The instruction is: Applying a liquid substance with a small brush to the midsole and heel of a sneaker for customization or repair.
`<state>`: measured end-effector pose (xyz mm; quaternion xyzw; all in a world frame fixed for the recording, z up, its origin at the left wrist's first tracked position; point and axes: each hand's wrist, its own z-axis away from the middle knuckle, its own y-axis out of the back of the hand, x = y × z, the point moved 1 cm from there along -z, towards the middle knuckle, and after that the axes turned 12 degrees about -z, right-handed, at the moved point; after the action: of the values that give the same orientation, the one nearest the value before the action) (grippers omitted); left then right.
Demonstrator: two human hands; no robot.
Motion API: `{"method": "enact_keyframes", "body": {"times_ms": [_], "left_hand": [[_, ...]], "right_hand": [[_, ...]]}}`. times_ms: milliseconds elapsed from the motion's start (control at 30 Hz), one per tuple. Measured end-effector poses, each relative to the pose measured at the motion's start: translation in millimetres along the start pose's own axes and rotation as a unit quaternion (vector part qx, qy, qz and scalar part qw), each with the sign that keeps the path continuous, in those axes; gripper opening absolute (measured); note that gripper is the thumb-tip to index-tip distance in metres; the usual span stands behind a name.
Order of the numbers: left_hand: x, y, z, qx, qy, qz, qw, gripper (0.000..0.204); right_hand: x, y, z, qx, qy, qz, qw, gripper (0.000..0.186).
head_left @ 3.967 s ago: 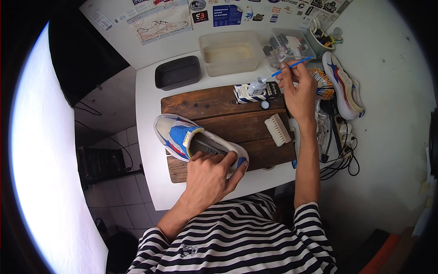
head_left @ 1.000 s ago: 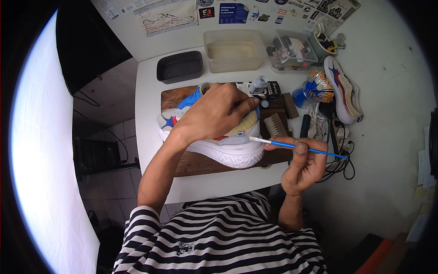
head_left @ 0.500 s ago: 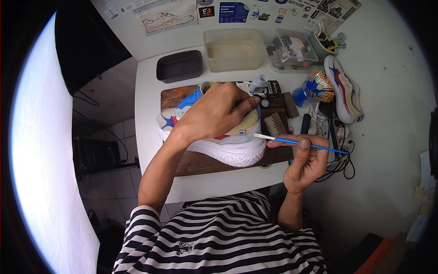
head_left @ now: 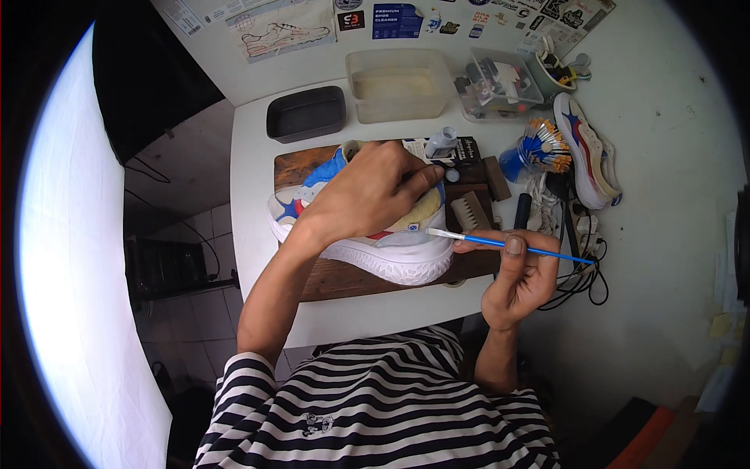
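Note:
A white, blue, red and cream sneaker [head_left: 394,262] lies on its thick white sole on a brown wooden board [head_left: 320,285]. My left hand [head_left: 371,187] reaches over the sneaker with curled fingers and grips its upper; the fingertips are partly hidden. In my right hand [head_left: 516,277] is a thin blue paintbrush [head_left: 488,241], pinched between thumb and fingers. Its flat pale bristles are at the grey panel near the toe, beside a small square tag. Behind my left hand stand a small open bottle [head_left: 442,142] and a round cap [head_left: 452,176] with pale stuff in it.
A wooden brush [head_left: 469,211] lies right of the sneaker. Further right are a blue cup of paintbrushes [head_left: 516,164], the second sneaker [head_left: 582,152] and tangled cables [head_left: 582,281]. A black tray [head_left: 306,115] and clear tubs [head_left: 400,113] line the back.
My right hand has shifted slightly left, bringing the paintbrush tip further onto the grey panel. My left hand and the sneaker stay nearly in place.

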<state>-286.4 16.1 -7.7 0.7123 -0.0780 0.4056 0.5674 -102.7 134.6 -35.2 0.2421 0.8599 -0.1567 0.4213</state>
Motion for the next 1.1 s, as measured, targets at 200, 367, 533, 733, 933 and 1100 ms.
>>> {"method": "enact_keyframes", "body": {"times_ms": [200, 367, 533, 733, 933, 1100], "left_hand": [[-3.1, -1.8, 0.1, 0.034, -0.043, -0.015, 0.998, 0.034], [-0.6, -2.0, 0.8, 0.020, -0.034, -0.006, 0.999, 0.033], [-5.3, -6.0, -0.4, 0.032, -0.050, -0.010, 0.998, 0.033], [-1.9, -2.7, 0.1, 0.003, -0.021, 0.001, 1.000, 0.034], [-3.2, -2.8, 0.3, 0.027, -0.043, -0.008, 0.999, 0.035], [-3.6, -6.5, -3.0, 0.030, -0.046, -0.002, 0.998, 0.036]], "right_hand": [[4.8, 2.1, -0.6, -0.015, -0.002, 0.005, 1.000, 0.010], [1.4, 0.3, -1.4, -0.016, 0.012, -0.003, 1.000, 0.009], [5.4, 3.7, -1.9, -0.021, 0.004, 0.004, 1.000, 0.009], [5.0, 1.1, -0.8, -0.029, 0.022, 0.008, 0.999, 0.010], [4.3, 3.0, 0.8, -0.024, 0.020, 0.001, 1.000, 0.011], [4.2, 1.8, 3.7, -0.060, 0.020, 0.026, 0.998, 0.010]]}}
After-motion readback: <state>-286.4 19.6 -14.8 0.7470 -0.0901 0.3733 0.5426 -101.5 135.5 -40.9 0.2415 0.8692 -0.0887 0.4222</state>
